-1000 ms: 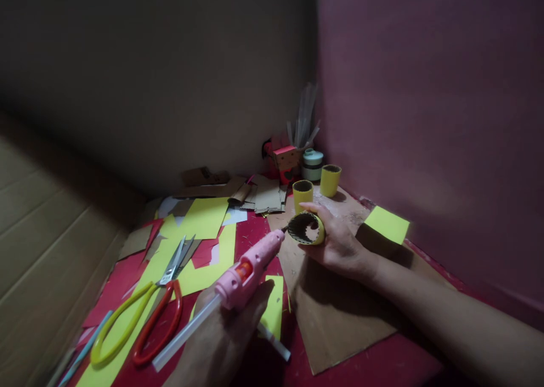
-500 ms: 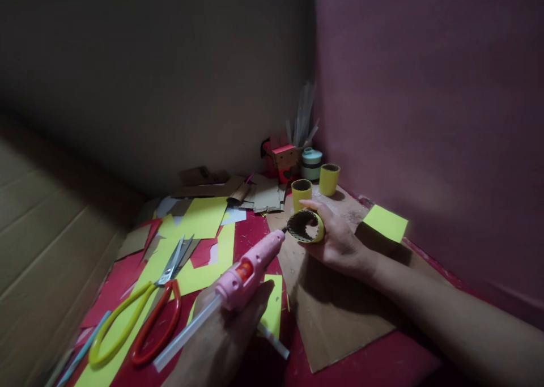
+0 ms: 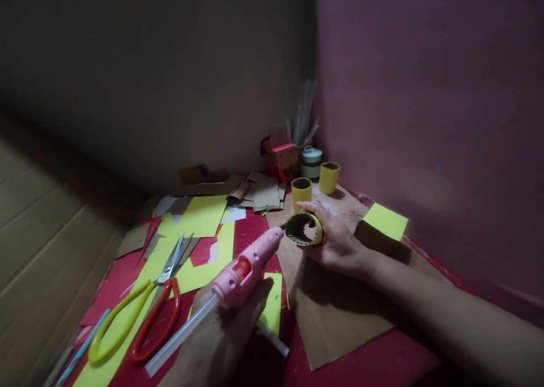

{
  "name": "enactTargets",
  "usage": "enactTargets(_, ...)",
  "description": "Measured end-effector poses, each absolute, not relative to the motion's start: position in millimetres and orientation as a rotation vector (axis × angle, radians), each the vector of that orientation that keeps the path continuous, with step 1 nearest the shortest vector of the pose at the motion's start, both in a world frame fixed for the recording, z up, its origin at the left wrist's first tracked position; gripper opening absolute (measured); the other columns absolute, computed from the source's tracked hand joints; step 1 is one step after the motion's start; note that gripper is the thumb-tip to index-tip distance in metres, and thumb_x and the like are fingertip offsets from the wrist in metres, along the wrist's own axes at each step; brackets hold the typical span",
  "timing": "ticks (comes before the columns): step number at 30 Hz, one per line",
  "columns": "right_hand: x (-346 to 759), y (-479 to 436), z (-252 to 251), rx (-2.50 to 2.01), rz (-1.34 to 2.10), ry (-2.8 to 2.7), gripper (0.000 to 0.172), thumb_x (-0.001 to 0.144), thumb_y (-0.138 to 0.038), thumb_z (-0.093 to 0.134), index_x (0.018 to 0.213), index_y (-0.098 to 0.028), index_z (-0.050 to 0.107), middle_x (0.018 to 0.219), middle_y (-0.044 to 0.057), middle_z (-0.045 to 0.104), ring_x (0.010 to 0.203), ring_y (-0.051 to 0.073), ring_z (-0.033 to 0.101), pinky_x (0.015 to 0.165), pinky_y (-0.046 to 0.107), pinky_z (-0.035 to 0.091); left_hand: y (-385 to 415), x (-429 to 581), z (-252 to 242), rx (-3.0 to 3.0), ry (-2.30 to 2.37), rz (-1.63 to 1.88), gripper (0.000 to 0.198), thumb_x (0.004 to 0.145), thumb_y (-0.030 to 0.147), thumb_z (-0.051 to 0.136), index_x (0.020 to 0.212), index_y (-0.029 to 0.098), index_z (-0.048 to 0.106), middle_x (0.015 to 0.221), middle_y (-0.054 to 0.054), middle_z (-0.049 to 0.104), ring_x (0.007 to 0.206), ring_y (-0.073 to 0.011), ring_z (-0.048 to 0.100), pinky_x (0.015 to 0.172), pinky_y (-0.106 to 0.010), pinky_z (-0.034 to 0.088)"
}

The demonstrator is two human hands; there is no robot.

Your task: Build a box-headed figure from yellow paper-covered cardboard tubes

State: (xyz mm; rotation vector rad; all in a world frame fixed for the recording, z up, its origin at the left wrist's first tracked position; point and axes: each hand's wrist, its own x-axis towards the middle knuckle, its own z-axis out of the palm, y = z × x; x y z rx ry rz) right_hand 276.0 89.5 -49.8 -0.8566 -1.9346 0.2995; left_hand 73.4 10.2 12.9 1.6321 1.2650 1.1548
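Observation:
My left hand (image 3: 225, 330) is closed round a pink glue gun (image 3: 250, 265), with a clear glue stick (image 3: 182, 333) sticking out of its back end. The gun's dark nozzle meets the left rim of a yellow cardboard ring (image 3: 317, 237). That ring is tilted so its corrugated inside faces me, and my right hand (image 3: 335, 242) grips it from the right. Behind it two similar yellow cardboard tubes stand upright, a nearer one (image 3: 301, 197) and a farther one (image 3: 328, 180). Below them lies a brown cardboard sheet (image 3: 340, 330).
Scissors (image 3: 168, 273) with yellow and red handles lie on yellow paper (image 3: 204, 214) at left. Cardboard scraps (image 3: 267, 191), a small cardboard figure (image 3: 284, 160), a mint-green jar (image 3: 311, 161) and glue sticks (image 3: 302, 115) are at the back. A yellow paper pad (image 3: 386, 221) is beside the purple wall.
The glue gun has shifted slightly left and its nozzle sits a little higher along the ring's rim. The ring has tilted slightly in my right hand. Both grips are kept.

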Motion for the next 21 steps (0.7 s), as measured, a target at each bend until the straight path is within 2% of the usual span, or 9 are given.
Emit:
enactTargets(4, 277, 90, -51, -0.861, 0.323, -1.935, 0.065, 0.076, -0.016, 0.066, 0.134, -0.023, 0.037, 0.115, 0.01, 0.058, 0.098, 0.025, 0.061, 0.085, 0.042, 0.053, 8, 67, 7, 1.616, 1.338, 1.117, 0.041, 0.081, 0.026, 0.061, 0.122, 0.026, 0.067, 0.127, -0.004, 0.066, 0.123, -0.0382, 0.056, 0.104, -0.049, 0.05)
enactTargets(8, 278, 92, -49, -0.859, 0.275, -1.925, 0.064, 0.075, -0.015, 0.067, 0.132, -0.021, 0.039, 0.112, 0.01, 0.06, 0.096, 0.025, 0.061, 0.085, 0.042, 0.052, 7, 62, 1, 1.612, 1.376, 1.102, 0.038, 0.084, 0.031, 0.062, 0.121, 0.026, 0.067, 0.121, -0.004, 0.07, 0.121, -0.0378, 0.057, 0.098, -0.047, 0.055)
enactTargets(14, 280, 95, -43, -0.835, 0.176, -1.929, 0.065, 0.071, -0.011, 0.066, 0.13, -0.021, 0.04, 0.112, 0.01, 0.059, 0.1, 0.026, 0.06, 0.087, 0.045, 0.051, 8, 68, 4, 1.796, 1.288, 1.128, 0.038, 0.086, 0.032, 0.061, 0.124, 0.029, 0.065, 0.137, -0.001, 0.059, 0.135, -0.0329, 0.044, 0.104, -0.041, 0.05)
enactTargets(21, 280, 95, -44, -0.824, 0.158, -1.924, 0.064, 0.071, -0.01, 0.065, 0.13, -0.02, 0.041, 0.11, 0.011, 0.059, 0.099, 0.027, 0.06, 0.086, 0.045, 0.051, 4, 73, 11, 1.885, 1.229, 1.088, 0.04, 0.09, 0.03, 0.057, 0.13, 0.027, 0.06, 0.142, -0.003, 0.054, 0.137, -0.0304, 0.041, 0.114, -0.047, 0.033)
